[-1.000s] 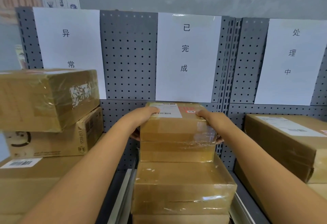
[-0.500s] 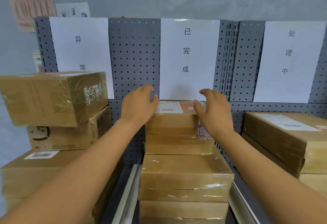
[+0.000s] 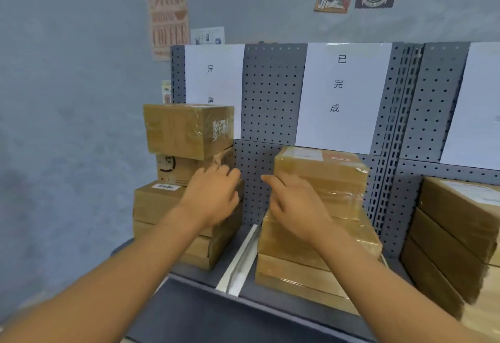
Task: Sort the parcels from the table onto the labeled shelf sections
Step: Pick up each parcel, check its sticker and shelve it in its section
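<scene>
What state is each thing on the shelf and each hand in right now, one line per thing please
top parcel: resting on the middle stack, under the middle sign, not held.
middle stack: upright, wrapped in clear tape.
left stack: top box slightly askew on the ones below.
right stack: partly cut off by the frame edge.
left hand: open, holding nothing.
right hand: open, holding nothing, in front of the middle stack.
</scene>
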The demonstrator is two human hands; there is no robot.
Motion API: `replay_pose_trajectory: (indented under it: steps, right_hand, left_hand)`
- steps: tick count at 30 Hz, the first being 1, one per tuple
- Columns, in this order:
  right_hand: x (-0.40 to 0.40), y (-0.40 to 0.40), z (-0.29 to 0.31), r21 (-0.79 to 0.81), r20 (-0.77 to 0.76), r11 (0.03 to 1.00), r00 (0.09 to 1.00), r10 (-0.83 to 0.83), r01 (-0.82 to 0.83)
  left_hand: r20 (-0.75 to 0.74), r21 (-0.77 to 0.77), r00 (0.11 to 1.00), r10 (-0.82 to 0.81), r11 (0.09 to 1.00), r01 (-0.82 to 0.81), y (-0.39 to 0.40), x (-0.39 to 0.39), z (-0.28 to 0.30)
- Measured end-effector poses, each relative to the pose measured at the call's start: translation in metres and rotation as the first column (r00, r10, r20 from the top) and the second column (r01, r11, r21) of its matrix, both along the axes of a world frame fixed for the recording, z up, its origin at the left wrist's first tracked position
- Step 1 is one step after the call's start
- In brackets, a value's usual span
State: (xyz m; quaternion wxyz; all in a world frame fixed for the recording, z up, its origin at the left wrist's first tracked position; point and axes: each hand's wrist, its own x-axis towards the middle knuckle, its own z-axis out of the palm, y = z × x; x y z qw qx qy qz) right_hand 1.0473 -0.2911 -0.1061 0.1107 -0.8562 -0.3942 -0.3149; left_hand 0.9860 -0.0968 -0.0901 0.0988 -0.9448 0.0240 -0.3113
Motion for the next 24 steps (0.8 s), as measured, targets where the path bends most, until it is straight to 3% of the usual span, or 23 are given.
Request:
replay_pose_trajectory:
  steps: [7, 14, 24]
  right_hand:
    - [-0.069, 0.046, -0.040, -0.033, -0.069, 0.992, 0.991, 0.119, -0.121]
    - [-0.149, 0.147, -0.036, -0.013, -0.098, 0.934, 0.930, 0.355, -0.358]
    - [-0.295, 0.356, -0.032, -0.050, -0.077, 0.762, 0.763, 0.641, -0.645]
  left_hand:
    - [-0.128, 0.056, 0.967, 0.218, 0.975, -0.213, 0.032, -0.108, -0.031]
    - [-0.089, 0.122, 0.898, 0.431, 0.900, -0.420, 0.104, -0.237, -0.033]
    - [-0.087, 0.077, 0.680, 0.728, 0.685, -0.724, 0.259, -0.417, -0.047]
